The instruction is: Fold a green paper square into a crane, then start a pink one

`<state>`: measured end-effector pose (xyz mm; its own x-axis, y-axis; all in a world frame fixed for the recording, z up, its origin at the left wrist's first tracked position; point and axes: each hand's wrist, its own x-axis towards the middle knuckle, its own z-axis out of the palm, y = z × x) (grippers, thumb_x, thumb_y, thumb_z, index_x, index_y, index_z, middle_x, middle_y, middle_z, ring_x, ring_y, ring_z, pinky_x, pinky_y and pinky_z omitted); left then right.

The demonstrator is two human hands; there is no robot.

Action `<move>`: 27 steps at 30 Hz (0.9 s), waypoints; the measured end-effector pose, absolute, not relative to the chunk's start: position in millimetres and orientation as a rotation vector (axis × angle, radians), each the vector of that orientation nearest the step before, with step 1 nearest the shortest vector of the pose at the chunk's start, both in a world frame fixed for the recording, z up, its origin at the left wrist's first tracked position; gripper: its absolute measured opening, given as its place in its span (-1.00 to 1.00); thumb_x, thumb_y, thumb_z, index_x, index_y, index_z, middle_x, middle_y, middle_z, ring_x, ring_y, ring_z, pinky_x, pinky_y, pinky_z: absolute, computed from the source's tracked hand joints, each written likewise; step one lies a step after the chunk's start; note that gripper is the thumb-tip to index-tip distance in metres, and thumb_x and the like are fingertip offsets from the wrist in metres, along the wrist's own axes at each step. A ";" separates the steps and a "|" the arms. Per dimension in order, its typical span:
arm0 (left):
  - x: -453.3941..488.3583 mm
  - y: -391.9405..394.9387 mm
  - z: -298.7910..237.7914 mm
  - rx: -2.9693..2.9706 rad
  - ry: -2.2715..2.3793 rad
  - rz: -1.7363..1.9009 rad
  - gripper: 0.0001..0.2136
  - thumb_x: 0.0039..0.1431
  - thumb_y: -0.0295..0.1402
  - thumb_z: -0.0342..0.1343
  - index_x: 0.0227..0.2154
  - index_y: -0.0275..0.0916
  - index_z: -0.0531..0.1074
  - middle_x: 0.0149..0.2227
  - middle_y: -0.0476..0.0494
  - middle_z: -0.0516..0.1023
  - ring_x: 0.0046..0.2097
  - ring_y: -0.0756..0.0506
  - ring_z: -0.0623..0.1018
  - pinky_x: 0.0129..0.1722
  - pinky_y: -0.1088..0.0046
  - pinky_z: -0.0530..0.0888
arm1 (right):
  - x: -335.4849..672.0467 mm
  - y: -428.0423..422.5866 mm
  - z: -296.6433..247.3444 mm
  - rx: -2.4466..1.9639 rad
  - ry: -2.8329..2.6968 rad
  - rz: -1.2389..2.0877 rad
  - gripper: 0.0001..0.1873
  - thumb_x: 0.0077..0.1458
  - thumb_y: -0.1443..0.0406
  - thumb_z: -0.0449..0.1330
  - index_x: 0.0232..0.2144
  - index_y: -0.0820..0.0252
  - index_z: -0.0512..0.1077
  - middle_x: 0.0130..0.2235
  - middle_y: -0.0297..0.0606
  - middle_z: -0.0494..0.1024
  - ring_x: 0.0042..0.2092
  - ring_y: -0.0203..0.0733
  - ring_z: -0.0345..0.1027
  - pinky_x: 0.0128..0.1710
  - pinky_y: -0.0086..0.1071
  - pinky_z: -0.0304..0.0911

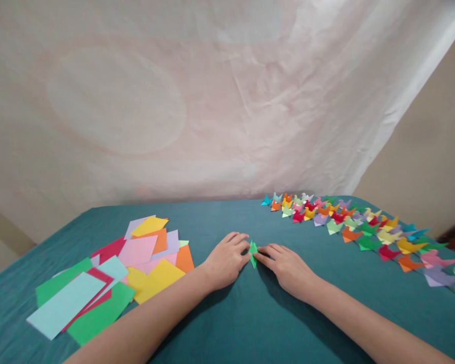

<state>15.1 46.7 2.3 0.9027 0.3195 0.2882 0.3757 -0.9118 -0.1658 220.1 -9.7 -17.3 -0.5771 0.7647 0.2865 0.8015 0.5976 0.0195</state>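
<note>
A small green folded paper piece (253,253) lies on the teal tablecloth (227,313) at the middle of the table. My left hand (227,258) rests palm down just left of it, with curled fingers whose tips press on its left edge. My right hand (286,265) lies to its right, fingers together, with the fingertips pinching the piece's right side. Both forearms reach in from the bottom of the view.
A loose pile of flat coloured paper sheets (117,273) spreads over the left side of the table. Several small folded paper birds (364,227) in many colours run in rows along the back right. A pale draped sheet (197,101) hangs behind the table.
</note>
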 end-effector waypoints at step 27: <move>14.6 47.7 -2.8 -2.977 -0.444 -0.299 -0.70 0.16 -0.50 -0.06 -0.04 -0.29 0.35 0.03 -0.18 0.41 0.17 -0.15 0.22 0.12 0.26 0.16 | 223.4 -6.2 -9.6 -1.350 -2.655 -0.104 -0.60 0.15 0.46 -0.03 -0.01 0.09 0.37 -0.02 -0.13 0.41 -0.03 -0.13 0.27 -0.11 -0.25 0.22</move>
<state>14.6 47.7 -2.8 0.9376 0.2764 0.2111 0.2995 -0.9502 -0.0861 223.4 -6.2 -9.6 -0.5794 0.7961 0.1744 0.8074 0.5900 -0.0109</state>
